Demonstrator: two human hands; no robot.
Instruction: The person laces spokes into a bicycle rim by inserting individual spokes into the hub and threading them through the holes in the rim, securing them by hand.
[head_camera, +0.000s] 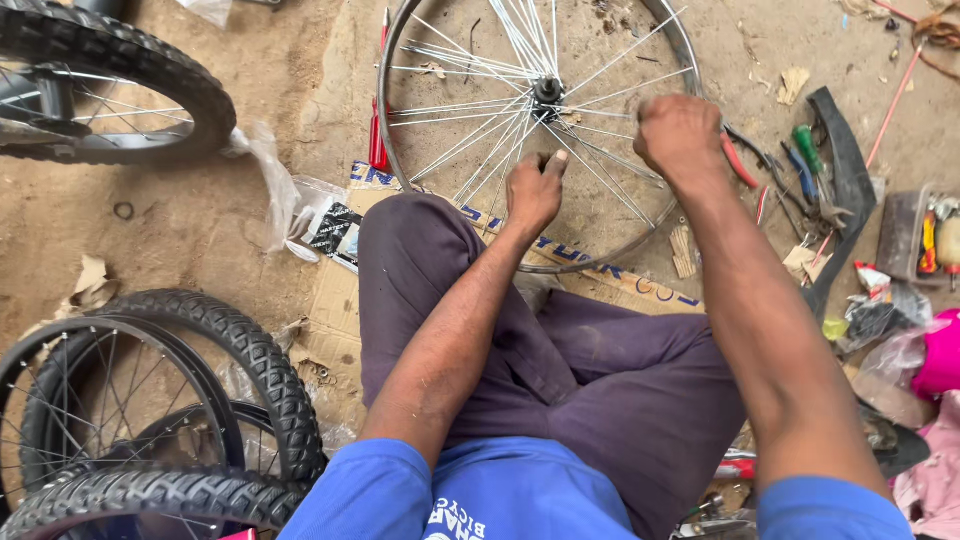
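Bare silver spoked bicycle wheel rim (676, 40) lies flat on cardboard before your knees | left hand (534, 190) pinches a spoke | right hand (680, 132) fisted over spokes, contents hidden | steady rim, turn evenly

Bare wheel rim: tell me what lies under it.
Under the rim: flattened cardboard, dirt floor and a red screwdriver at its left edge. Both hands cover parts.
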